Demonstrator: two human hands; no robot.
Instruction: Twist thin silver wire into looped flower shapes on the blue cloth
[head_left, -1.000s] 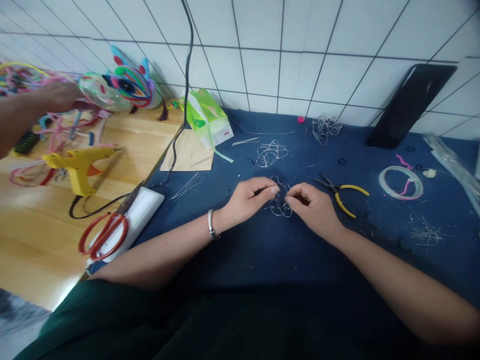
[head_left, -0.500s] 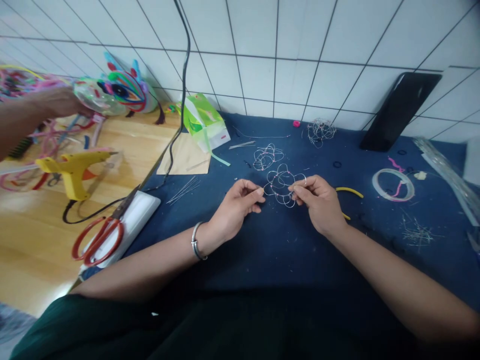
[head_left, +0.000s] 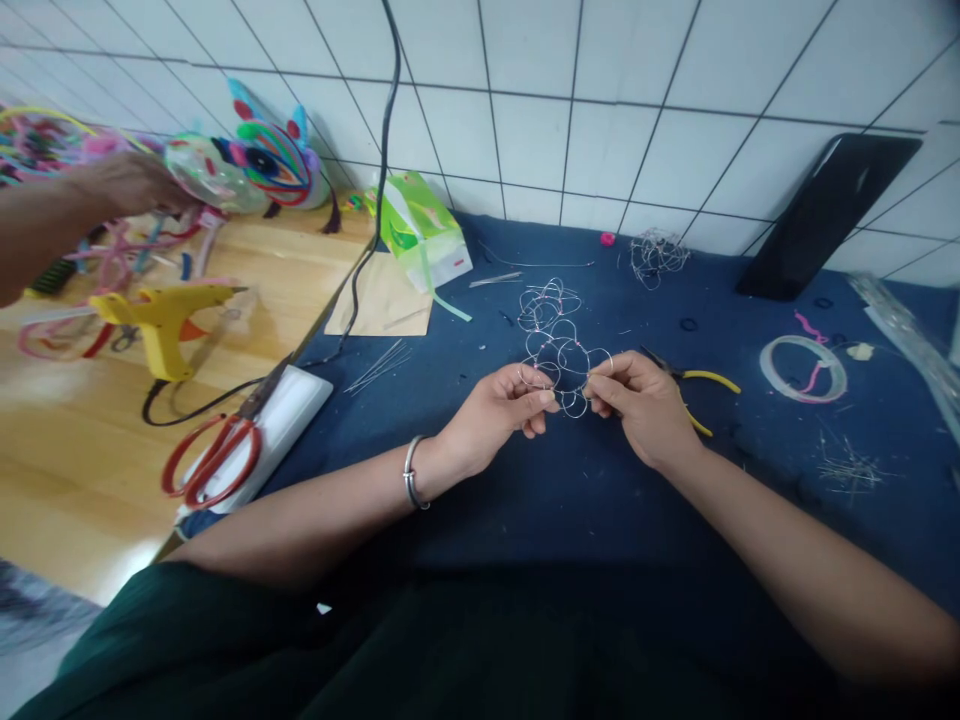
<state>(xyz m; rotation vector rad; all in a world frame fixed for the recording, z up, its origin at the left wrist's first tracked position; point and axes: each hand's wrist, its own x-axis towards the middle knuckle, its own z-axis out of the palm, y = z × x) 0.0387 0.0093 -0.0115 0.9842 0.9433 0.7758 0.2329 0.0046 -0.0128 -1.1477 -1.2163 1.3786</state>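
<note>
Both hands (head_left: 501, 412) (head_left: 639, 408) pinched on looped wire (head_left: 561, 368)

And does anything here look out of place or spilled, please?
Slightly: thin silver wire pieces lie strewn in a loose heap at right on the dark blue cloth, and the red-handled metal scissors lie aslant on a long white block, an untidy perch.

Looped wire frame (head_left: 564, 364): thin, shiny metal. Bangle (head_left: 409, 475): smooth, polished metal. Tablecloth (head_left: 495, 510): matt fabric. Adjoining tabletop (head_left: 75, 470): varnished-looking wood, glossy where light strikes. Glue gun (head_left: 160, 330): smooth plastic. Brown sheet (head_left: 360, 310): matt paper. Phone (head_left: 829, 215): glossy, glass-like face. Wall tiles (head_left: 607, 140): smooth, faintly glossy.
</note>
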